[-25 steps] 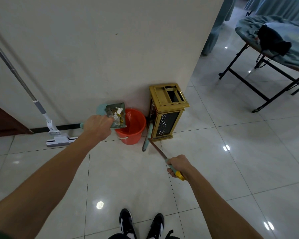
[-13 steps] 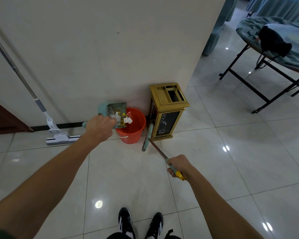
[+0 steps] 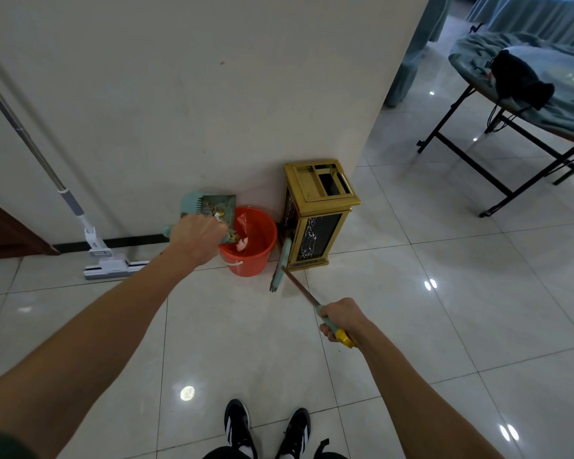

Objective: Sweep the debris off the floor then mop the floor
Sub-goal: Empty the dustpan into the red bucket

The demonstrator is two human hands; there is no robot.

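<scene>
You stand on a glossy pale tiled floor [image 3: 246, 342] facing a broad cream wall [image 3: 186, 94]. To your far right a folding counter [image 3: 524, 104] on black legs carries a teal cloth and a dark bag [image 3: 519, 79]. A mop [image 3: 105, 260] leans against the wall at your left, its flat white head resting on the floor. A gold and black bin [image 3: 318, 213] stands at the wall's corner, with an orange bucket [image 3: 252, 246] just beside it on the left. Your left hand [image 3: 198, 236] is curled around the handle of a teal dustpan [image 3: 209, 207], which is tilted over the bucket's rim. The debris [image 3: 224, 223], small scraps of yellow and white, sits at the pan's lower edge, and some pale pieces lie inside the bucket. Your right hand [image 3: 340, 318] grips the end of a broom [image 3: 280, 265], whose teal head stands on the floor between bucket and bin. Your black shoes [image 3: 267, 429] show at the bottom edge.
</scene>
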